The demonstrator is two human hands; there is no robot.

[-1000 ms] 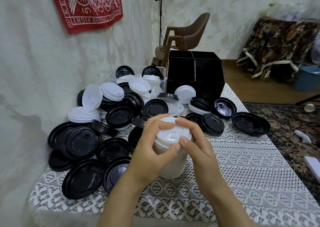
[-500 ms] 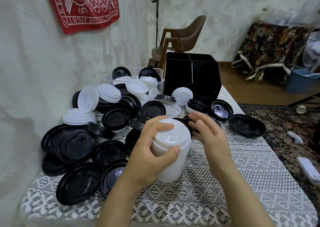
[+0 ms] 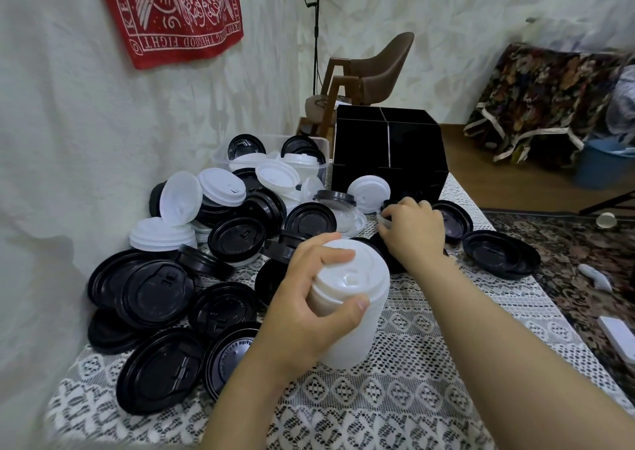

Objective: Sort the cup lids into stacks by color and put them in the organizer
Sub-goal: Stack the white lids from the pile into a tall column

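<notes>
Cup lids [image 3: 237, 240] mostly unsorted — black and white heaped along left and far edges of the table [image 3: 429, 363]. Left hand [image 3: 309, 319] clamps its fingers round one white stack [image 3: 354, 308], mid-table. Right hand [image 3: 415, 229] curls over lids by the far-edge organizer [image 3: 388, 154] — grip unclear. Organizer looks unfilled.

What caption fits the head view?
Left hand grips white lid stack; right hand amid scattered black lids before black organizer.

Black lids [image 3: 161, 288] and white lids [image 3: 354, 277]. Black organizer [image 3: 388, 154]. Tabletop [image 3: 429, 381] covered in white lace with diamond and floral openwork. Red wall cloth [image 3: 178, 13] with white print. Brown chair [image 3: 381, 71].
</notes>
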